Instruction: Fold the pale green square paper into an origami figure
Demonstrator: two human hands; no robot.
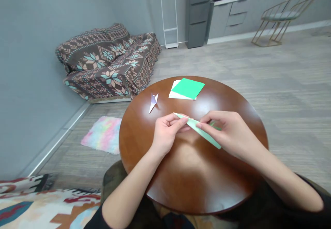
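Above the round brown table (191, 187), a folded light green paper (207, 136) slants down to the right between my two hands. My left hand (169, 129) pinches its upper left part between thumb and fingers. Thumb and index finger of my right hand (227, 131) grip the paper near its middle, and a darker green part shows behind them. Beyond my hands lies a stack of square sheets (176, 95), white with a bright green sheet (190, 87) on top. To its left on the table stands a small folded purple and white paper piece (153, 102).
A sofa (103, 62) under a patterned cover is at the back left. On the floor left of the table lies a fluffy pastel rug (103, 134). A wire-framed chair (281, 17) stands by the grey cabinets (219, 20) at the back right.
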